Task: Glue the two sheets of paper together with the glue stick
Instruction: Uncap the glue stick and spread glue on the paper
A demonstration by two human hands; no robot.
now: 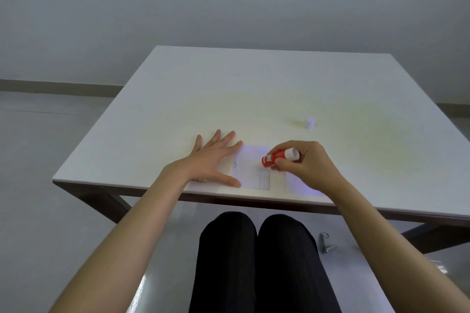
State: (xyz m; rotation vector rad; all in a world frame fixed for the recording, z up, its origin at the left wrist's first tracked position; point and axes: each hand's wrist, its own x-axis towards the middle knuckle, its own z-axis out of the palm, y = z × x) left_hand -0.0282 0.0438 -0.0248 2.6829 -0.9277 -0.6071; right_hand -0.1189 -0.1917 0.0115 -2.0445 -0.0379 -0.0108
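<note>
Right now you are pressing your left hand (213, 160) flat, fingers spread wide and gripping nothing, on the left edge of the printed sheet (253, 169) lying near the table's (254, 89) front edge. Your right hand (305, 162) is closing its fingers around the red glue stick (278, 157) — you are tilting it, red end touching that sheet. Just right of the sheet, a second sheet (302, 187) is lying partly under your wrist, and a small white cap (310, 123) is standing farther back — well apart.
</note>
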